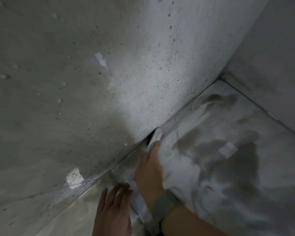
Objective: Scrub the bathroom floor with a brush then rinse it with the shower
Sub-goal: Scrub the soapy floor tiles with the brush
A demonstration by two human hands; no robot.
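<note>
Just two hands and one brush: right hand [149, 165], grey band [165, 204] on the wrist, curled round a pale, blurred brush [155, 137] pressed into the floor-wall seam at centre frame; left hand [112, 210], lower centre, fingers straight and spread, flat on the floor [245, 193]. No legible writing. Speckled, pitted concrete-like wall [92, 82] upper left; smooth, wet, foam-streaked floor lower right.

From my feed, the wall [92, 82] fills ten to twelve o'clock, the floor [228, 167] spreads from three to five. My right hand [150, 169] sits at centre holding the brush [155, 137] against their seam; my left hand [112, 210] lies at six o'clock.
</note>
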